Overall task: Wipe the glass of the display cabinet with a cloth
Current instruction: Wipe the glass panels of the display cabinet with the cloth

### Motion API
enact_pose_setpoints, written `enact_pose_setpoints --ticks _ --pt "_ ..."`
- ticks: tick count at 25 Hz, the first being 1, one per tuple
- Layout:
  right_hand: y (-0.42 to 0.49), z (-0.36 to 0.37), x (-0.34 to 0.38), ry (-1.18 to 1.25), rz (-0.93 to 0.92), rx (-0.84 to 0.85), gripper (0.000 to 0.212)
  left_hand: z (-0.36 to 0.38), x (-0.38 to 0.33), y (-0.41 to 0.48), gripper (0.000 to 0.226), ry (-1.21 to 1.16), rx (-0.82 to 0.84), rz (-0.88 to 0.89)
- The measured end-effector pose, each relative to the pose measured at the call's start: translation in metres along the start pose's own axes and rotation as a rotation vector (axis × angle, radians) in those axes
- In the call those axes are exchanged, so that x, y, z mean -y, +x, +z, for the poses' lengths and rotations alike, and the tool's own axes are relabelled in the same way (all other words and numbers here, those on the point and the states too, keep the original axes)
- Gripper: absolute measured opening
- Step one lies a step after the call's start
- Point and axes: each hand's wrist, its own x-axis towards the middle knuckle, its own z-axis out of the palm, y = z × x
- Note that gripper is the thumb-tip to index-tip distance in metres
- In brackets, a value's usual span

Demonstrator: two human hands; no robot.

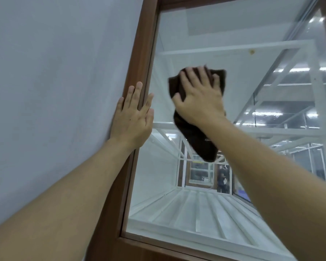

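Head view | right hand flat, fingers spread, pressing dark cloth on glass mid-pane | left hand flat, braced on wooden frame | risk: cloth only pressed, hanging tail could slip free; thumb hold unclear, blurred

On my feed the right hand presses a dark brown cloth flat against the cabinet glass, fingers spread over the bunched upper part. The cloth's lower end hangs below the wrist. The left hand lies flat with straight fingers on the brown wooden frame, at the glass's left edge, and partly on the grey wall beside it. Both forearms are bare. Behind the glass I see white shelves and a white slatted floor. Ceiling lights reflect on the right side of the pane.
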Motion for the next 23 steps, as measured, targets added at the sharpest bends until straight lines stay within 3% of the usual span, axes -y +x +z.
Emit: enact_pose_setpoints --ticks 4,6,11,15,18,23 --pt "-0.098 0.02 0.012 0.009 -0.202 -0.006 0.071 0.0 -0.009 -0.005 0.056 0.04 -0.038 -0.066" --pt "-0.113 0.009 -0.022 -0.016 -0.171 -0.023 0.071 0.002 -0.02 -0.009 0.056 0.014 -0.026 -0.118" --pt "-0.027 -0.015 -0.056 -0.007 0.018 0.013 0.068 0.002 -0.035 -0.014 0.059 0.019 -0.005 -0.073" --pt "-0.069 0.001 -0.026 -0.005 -0.167 0.029 0.069 0.004 -0.046 -0.018 0.067 0.028 -0.001 0.023" --pt "-0.123 0.0 -0.054 -0.025 -0.238 -0.014 0.069 0.008 -0.06 -0.024 0.069 -0.041 0.0 0.026" --pt "-0.051 -0.025 -0.097 -0.026 0.013 0.004 0.068 0.011 -0.072 -0.027 0.069 -0.133 0.045 0.064"
